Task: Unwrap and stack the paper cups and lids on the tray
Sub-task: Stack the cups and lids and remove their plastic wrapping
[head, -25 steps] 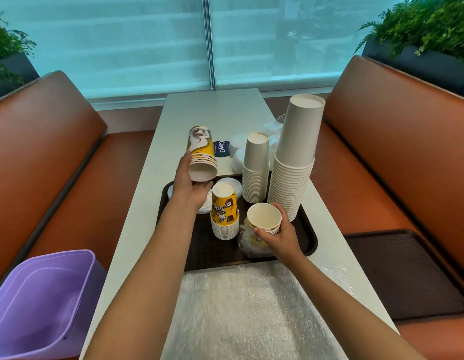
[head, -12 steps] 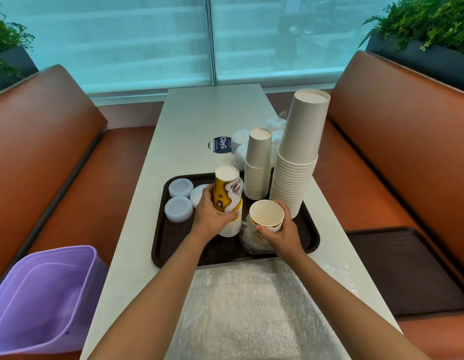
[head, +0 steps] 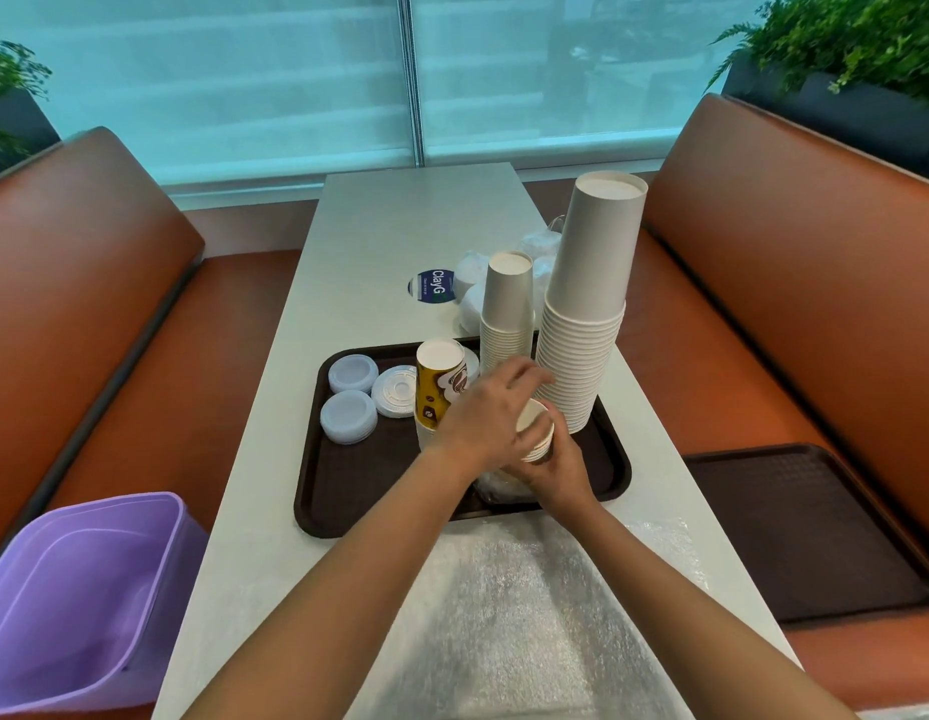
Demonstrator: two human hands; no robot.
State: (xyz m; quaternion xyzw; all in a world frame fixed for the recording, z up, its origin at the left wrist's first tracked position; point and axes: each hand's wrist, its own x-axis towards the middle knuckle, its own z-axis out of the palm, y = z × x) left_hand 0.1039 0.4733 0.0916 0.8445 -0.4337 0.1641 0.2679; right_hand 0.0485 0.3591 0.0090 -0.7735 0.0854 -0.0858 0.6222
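Note:
A dark brown tray (head: 348, 485) lies on the white table. On it stand an upside-down yellow printed cup stack (head: 437, 389), a small white cup stack (head: 506, 314) and a tall white cup stack (head: 587, 314). Three white lids (head: 352, 374) lie at its left end. My right hand (head: 563, 472) grips a short stack of printed cups (head: 536, 428), mouth up, with loose clear wrap (head: 496, 483) at its base. My left hand (head: 491, 415) reaches across over that stack. Its thumb is by the cup's side and its fingers are loosely curled above the rim.
Bagged white lids (head: 470, 288) sit behind the tray beside a round blue sticker (head: 435, 285). A clear plastic sheet (head: 529, 615) covers the near table. A purple bin (head: 77, 605) stands at the lower left. A second brown tray (head: 805, 527) lies on the right bench.
My left hand set the yellow cups down onto the yellow stack on the tray, let go and moved right to the cups in my right hand. The right hand stayed put.

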